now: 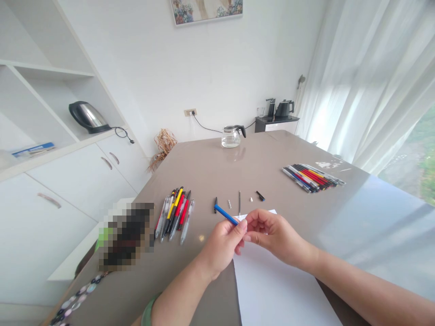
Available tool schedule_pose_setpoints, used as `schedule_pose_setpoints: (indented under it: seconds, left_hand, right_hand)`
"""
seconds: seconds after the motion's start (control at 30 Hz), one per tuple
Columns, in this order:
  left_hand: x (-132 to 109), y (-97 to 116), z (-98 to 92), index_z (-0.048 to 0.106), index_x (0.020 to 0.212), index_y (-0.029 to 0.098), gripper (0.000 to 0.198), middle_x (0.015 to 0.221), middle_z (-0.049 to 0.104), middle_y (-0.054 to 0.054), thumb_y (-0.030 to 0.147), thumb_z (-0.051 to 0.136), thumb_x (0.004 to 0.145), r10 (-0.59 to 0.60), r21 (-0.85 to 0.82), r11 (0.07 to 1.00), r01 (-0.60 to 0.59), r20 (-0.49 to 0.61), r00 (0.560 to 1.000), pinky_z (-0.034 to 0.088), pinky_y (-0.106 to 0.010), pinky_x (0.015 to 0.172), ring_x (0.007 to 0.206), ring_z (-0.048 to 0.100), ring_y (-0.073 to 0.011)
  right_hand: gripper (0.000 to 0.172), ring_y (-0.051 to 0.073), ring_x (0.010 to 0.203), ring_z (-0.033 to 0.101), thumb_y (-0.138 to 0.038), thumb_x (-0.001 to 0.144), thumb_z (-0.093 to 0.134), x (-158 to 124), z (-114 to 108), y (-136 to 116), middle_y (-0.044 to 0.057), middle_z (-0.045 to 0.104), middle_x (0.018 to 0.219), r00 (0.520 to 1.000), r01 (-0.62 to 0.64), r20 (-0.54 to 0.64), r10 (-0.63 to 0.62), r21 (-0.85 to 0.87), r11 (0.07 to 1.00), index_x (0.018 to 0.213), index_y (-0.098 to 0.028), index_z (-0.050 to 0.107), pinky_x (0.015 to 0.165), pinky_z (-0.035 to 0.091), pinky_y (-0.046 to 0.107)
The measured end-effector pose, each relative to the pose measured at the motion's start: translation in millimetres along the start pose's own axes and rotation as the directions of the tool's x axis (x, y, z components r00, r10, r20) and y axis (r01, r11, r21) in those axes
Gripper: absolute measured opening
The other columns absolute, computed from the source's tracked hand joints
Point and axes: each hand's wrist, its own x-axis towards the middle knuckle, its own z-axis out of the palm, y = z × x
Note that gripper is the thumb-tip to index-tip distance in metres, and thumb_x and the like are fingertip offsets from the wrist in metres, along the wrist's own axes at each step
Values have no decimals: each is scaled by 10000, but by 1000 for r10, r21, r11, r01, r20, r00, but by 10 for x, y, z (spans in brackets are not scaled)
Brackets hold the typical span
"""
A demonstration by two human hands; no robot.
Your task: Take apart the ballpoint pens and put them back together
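My left hand (pixel 222 242) is closed around a blue pen barrel (pixel 225 214), which points up and to the left. My right hand (pixel 275 233) meets it at the barrel's near end, with thumb and fingers curled together. Whatever lies between the right fingertips is hidden. Loose pen parts lie in a row just beyond the hands: a black pen piece (pixel 215 204), a small spring (pixel 229 204), a thin ink refill (pixel 239 201), a tiny white piece (pixel 251 199) and a black clip piece (pixel 260 195). Below both hands is a white paper sheet (pixel 275 285).
Several pens (pixel 175 215) lie bunched at the left, and another row of pens (pixel 311 177) is at the right. A glass pot (pixel 231 137) stands at the table's (pixel 200 167) far side. Scraps (pixel 326 165) lie near the right edge. A beaded strap (pixel 79 296) hangs at lower left.
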Motion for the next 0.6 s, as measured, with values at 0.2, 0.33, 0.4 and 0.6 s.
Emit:
schedule_pose_setpoints:
  seconds: [0.2, 0.33, 0.4, 0.6]
  left_hand:
    - [6, -7, -3, 504, 732, 136, 359, 583, 404, 22, 476, 407, 790, 3, -26, 1000, -3, 26, 1000, 336, -218, 489, 512, 391, -84]
    - [14, -8, -17, 485, 700, 146, 346, 578, 411, 28, 482, 446, 770, -9, -120, 993, 11, 19, 1000, 331, -202, 468, 494, 392, -74]
    - [19, -2, -29, 490, 741, 151, 357, 565, 409, 35, 505, 450, 758, -15, -232, 973, 12, -9, 1000, 309, -191, 433, 467, 375, -69]
    - [45, 32, -99, 510, 882, 161, 405, 641, 459, 14, 532, 383, 781, -86, -607, 794, 36, -52, 995, 244, -168, 375, 448, 371, -54]
  right_hand:
    - [125, 148, 647, 610, -249, 779, 495, -12, 50, -48, 31, 646, 669, 1000, 11, -10, -11, -27, 1000, 732, -159, 567, 629, 454, 275]
    - [128, 130, 623, 590, -257, 750, 519, 23, 14, -9, 22, 638, 648, 993, -61, -101, 59, -20, 998, 739, -162, 605, 611, 447, 255]
    - [128, 129, 609, 578, -260, 714, 557, 41, -56, 20, 28, 633, 667, 977, -98, -191, 94, -9, 995, 764, -157, 615, 601, 450, 258]
    - [114, 104, 533, 528, -234, 658, 597, 96, -338, 68, 16, 596, 623, 955, -162, -249, 160, 12, 987, 726, -146, 622, 562, 426, 251]
